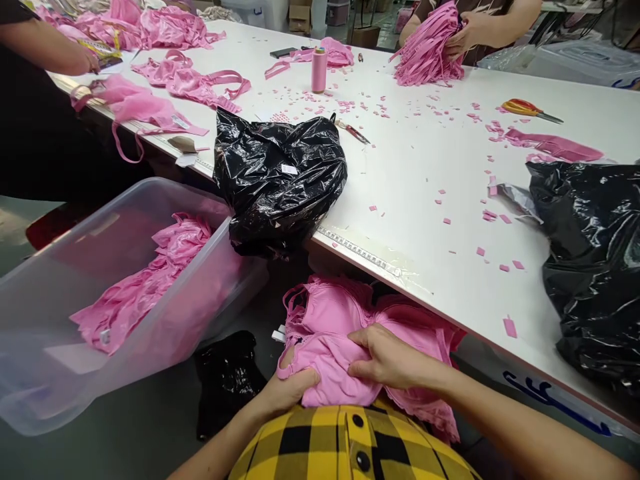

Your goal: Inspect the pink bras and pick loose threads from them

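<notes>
Several pink bras lie in a pile on my lap, under the table's near edge, with straps and white tags at the left side. My left hand grips the lower left edge of the top pink bra, thumb on the fabric and the other fingers hidden beneath it. Thumb and forefinger of my right hand pinch the same bra's cloth at its right side. Part of the pile is covered by my right hand and forearm.
A clear plastic bin with pink garments stands left. Black plastic bags lie on the white table, among pink scraps, a thread spool, thread snips and scissors. A co-worker's hands hold pink strips opposite; another person's arm is left.
</notes>
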### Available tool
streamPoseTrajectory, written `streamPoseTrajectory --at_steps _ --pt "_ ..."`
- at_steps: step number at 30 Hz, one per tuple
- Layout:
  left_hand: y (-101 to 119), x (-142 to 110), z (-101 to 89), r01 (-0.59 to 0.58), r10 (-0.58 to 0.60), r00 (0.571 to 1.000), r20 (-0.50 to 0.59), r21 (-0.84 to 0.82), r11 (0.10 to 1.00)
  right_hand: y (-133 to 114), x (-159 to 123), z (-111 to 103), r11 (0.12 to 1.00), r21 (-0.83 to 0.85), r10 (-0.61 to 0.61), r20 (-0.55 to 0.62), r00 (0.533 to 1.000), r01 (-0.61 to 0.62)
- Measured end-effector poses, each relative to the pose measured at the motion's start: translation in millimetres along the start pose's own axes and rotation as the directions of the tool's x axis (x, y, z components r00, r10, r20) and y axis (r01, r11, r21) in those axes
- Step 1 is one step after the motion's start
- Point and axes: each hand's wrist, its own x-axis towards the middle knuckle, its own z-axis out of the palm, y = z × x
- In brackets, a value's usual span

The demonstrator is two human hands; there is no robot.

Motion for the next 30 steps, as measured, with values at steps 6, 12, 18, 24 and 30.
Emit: streamPoseTrajectory --at_steps 6,12,18,24,30 --pt "14.6 3.4 10.7 -0.058 0.06 0.998 -0.026 0.064 0.996 7.3 1.7 5.2 0.999 0.021 -0.023 -0.025 0.999 0.023" --pt "10.5 11.0 11.6 -0.201 0.232 0.957 -0.172 0.184 0.962 11.9 8.9 10.2 0.999 0.048 -0.012 -0.125 0.992 0.018" --pt "-2.6 18.8 6.8 -0.229 0.266 0.886 -0.379 0.14 0.963 18.8 9.0 24.7 0.996 0.016 -0.076 -0.385 0.92 0.089" --pt "8.1 12.0 1.0 -0.303 0.403 0.867 -0.292 0.333 0.893 22.4 7.8 31.9 0.996 0.057 -0.032 -0.499 0.866 0.069" --pt "13.8 5.6 2.3 -0.54 0.732 0.679 -0.048 0.643 0.543 19.5 3.7 43.4 0.969 0.241 0.082 -0.513 0.855 0.052"
